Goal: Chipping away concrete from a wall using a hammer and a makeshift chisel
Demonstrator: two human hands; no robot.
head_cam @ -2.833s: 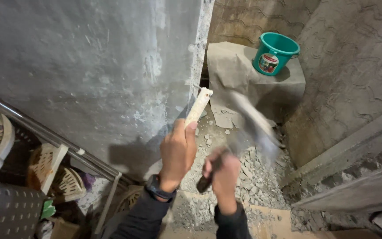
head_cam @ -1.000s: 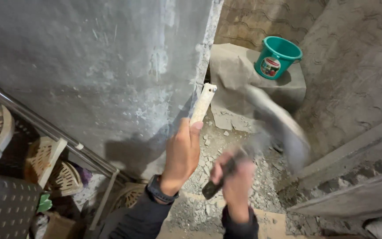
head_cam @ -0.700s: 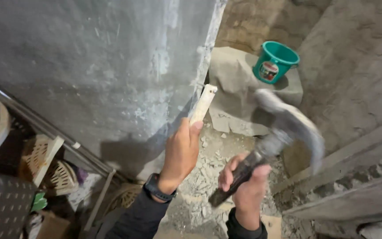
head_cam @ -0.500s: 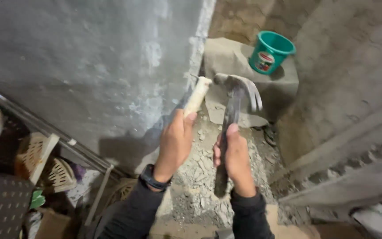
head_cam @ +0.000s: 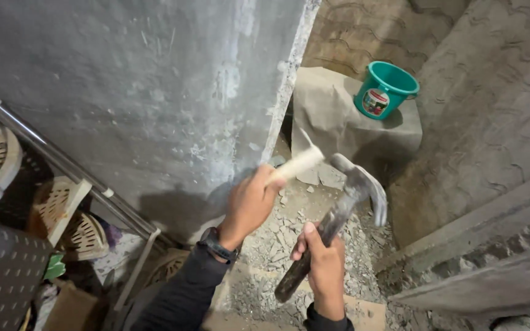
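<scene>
My left hand (head_cam: 249,202) grips a pale chisel (head_cam: 299,163) whose tip points at the lower edge of the grey plastered wall corner (head_cam: 283,104). My right hand (head_cam: 325,263) holds a claw hammer (head_cam: 335,214) by its dark handle. The hammer's metal head sits just right of the chisel's end, close to it. Broken plaster chips (head_cam: 277,245) lie on the ground below both hands. A dark watch is on my left wrist.
A teal bucket (head_cam: 384,89) stands on a grey stone block (head_cam: 338,122) at the back. A rough cement wall (head_cam: 492,110) rises on the right, with a concrete ledge (head_cam: 480,257) below. Left are a metal rail (head_cam: 62,165) and plastic baskets (head_cam: 62,214).
The hammer swung back to the right, came down onto the chisel end, and now its head sits just right of the chisel. My left hand kept the chisel at the wall corner.
</scene>
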